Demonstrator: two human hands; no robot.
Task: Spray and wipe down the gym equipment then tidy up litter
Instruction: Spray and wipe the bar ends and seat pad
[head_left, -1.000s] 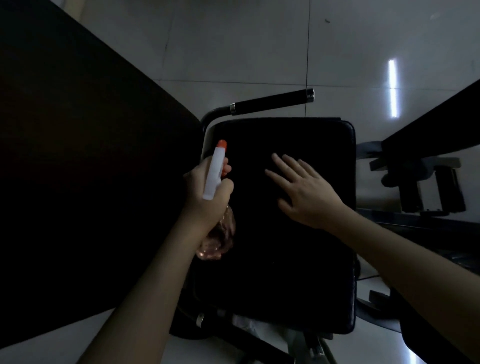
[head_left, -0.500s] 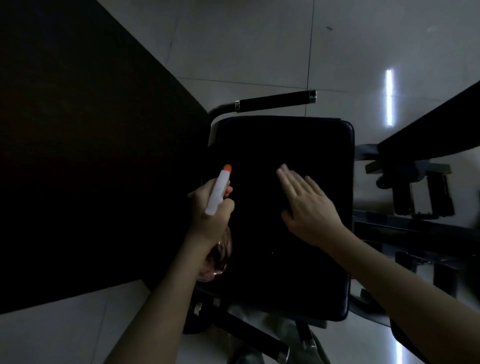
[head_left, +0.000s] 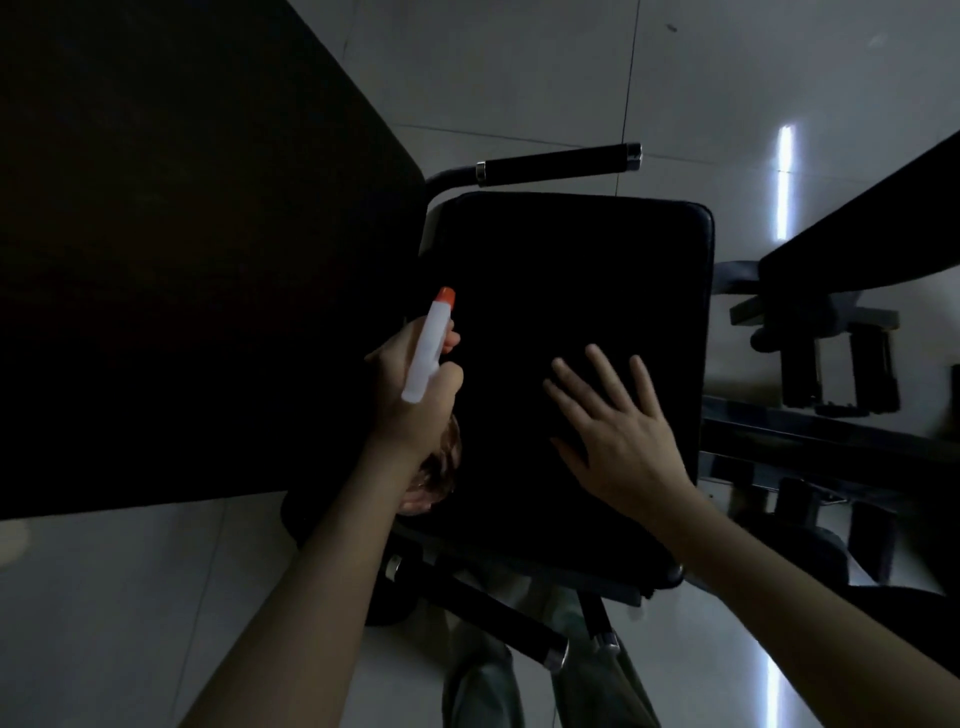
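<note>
spray bottle (head_left: 427, 353) | in left hand (head_left: 415, 415) grip | nozzle (head_left: 445, 296) above

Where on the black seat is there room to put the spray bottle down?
The far half of the seat pad, between the right hand and the top handle, is bare. The middle is crowded: the left hand grips the spray bottle at the pad's left edge, beside the right hand.

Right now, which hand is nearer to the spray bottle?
Left. The left hand grips the spray bottle at the left edge of the seat pad; the right hand lies spread over that pad, clear of the bottle.
</note>
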